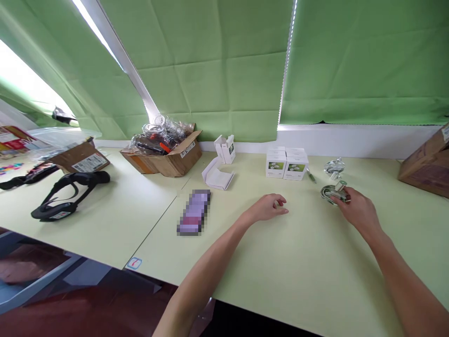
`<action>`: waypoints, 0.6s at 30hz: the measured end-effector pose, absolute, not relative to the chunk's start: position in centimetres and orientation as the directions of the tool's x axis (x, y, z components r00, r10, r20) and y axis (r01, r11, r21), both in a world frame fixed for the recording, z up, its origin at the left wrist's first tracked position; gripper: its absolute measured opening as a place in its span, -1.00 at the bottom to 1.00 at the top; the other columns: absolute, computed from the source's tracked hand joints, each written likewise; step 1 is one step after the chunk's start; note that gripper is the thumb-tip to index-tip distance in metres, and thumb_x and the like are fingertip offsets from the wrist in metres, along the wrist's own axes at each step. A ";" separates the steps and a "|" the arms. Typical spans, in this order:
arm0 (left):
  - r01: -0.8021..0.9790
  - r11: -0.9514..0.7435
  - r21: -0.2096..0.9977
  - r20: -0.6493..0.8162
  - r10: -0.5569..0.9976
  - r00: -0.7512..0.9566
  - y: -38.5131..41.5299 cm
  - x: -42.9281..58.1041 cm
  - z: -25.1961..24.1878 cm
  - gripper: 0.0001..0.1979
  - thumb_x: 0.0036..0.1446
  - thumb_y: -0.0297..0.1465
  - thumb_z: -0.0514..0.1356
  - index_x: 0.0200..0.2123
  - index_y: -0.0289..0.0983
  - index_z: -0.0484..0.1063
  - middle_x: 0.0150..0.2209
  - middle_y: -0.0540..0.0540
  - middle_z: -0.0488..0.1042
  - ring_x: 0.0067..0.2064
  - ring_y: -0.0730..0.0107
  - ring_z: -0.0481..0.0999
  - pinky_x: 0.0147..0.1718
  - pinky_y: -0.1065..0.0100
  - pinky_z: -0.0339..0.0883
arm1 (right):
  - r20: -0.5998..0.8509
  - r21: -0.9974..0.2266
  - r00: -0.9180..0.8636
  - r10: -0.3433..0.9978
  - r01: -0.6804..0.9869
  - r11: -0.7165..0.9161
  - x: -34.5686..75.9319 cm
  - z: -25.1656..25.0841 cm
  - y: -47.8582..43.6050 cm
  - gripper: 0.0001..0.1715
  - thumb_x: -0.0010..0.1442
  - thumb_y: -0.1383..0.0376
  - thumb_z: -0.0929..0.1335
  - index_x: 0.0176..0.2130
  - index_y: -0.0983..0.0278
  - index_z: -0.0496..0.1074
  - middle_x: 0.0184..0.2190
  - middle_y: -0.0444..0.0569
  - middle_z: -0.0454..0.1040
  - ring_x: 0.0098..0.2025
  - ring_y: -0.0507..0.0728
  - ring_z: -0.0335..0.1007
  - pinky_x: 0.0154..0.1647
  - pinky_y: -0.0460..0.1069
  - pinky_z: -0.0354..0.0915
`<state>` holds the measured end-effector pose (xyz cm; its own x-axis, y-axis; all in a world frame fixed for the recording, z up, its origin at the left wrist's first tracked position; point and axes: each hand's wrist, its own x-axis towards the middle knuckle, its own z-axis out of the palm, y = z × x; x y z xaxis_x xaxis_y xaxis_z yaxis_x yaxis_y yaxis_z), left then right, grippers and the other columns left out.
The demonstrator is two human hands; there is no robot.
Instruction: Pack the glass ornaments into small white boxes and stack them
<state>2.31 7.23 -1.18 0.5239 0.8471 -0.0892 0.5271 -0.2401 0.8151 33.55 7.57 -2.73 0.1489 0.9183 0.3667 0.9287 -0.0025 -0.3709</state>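
Your left forearm [206, 267] and right forearm [403, 276] come in nearest the camera, above the pale table [298, 267]. Green blinds [224, 70] hang behind it. At the far right you have a cardboard box [430, 164] with a pale label at its edge; left of centre, another cardboard box [175, 161], piled with clear-wrapped items, carries a white shipping label [188, 150], and the carton farther left [66, 159] bears a larger one. Their print is too blurred to read. Before that carton lies a black headset [84, 179] with a small red-and-white label [60, 215].

Your right hand [359, 210] pinches a coiled cable [329, 194] with a white plug [340, 186], low over the table's right side. Your left hand [268, 207] is unoccupied, thumb apart from loosely bent fingers. Beyond it, the white boxes [276, 166] show green pictures with white shapes and illegible lines of text; an upright white carton [228, 150] has a similar picture. Near your left forearm, a phone [192, 213] has a pixelated screen. A blue-edged sticker [134, 263] at the table's front edge bears one red mark.
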 end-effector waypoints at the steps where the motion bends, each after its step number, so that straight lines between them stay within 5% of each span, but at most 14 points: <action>1: 0.526 -0.241 0.816 -0.088 0.847 0.524 7.2 2.3 -1.2 -0.57 0.14 -0.12 0.23 -0.01 -0.24 0.47 0.00 -0.12 0.51 -0.16 0.34 0.50 -0.30 0.37 0.35 | 0.369 -0.384 0.153 0.917 0.923 0.001 33.8 -2.8 7.6 -0.54 0.12 -0.02 0.25 -0.19 0.25 0.45 -0.35 0.12 0.56 -0.34 0.30 0.44 -0.42 0.05 0.18; 8: 0.492 -0.273 0.827 0.029 0.894 0.447 8.1 1.1 -0.5 -0.67 0.18 -0.16 0.21 -0.08 -0.23 0.51 -0.02 -0.11 0.54 -0.24 0.39 0.51 -0.38 0.41 0.36 | 0.353 -0.440 0.116 0.928 0.896 0.055 33.4 -3.2 7.7 -0.51 0.08 -0.08 0.28 -0.22 0.24 0.45 -0.36 0.10 0.56 -0.35 0.28 0.47 -0.40 0.06 0.21; 14: 0.554 -0.221 0.803 0.265 0.964 0.000 12.8 -2.9 1.3 -0.76 0.20 -0.27 0.21 -0.12 -0.25 0.51 -0.21 -0.11 0.55 -0.37 0.40 0.53 -0.39 0.38 0.42 | 0.317 -0.486 0.090 0.944 0.870 0.080 33.4 -3.3 7.8 -0.50 0.08 -0.08 0.29 -0.18 0.23 0.45 -0.28 0.09 0.58 -0.38 0.25 0.50 -0.39 0.05 0.26; 18: 0.621 -0.200 0.758 0.375 0.913 -0.164 16.8 -5.9 2.8 -0.78 0.22 -0.39 0.17 -0.06 -0.26 0.46 0.09 -0.22 0.41 -0.24 0.35 0.54 -0.14 0.26 0.44 | 0.289 -0.501 0.077 0.954 0.861 0.082 33.8 -3.3 8.0 -0.45 0.08 -0.08 0.31 -0.12 0.24 0.48 -0.24 0.11 0.61 -0.33 0.30 0.55 -0.37 0.07 0.32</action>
<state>-5.91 16.83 2.79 -0.1638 0.9126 0.3745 0.6205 -0.1998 0.7583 33.85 8.02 -3.33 0.0770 0.9542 0.2890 0.8614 0.0823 -0.5013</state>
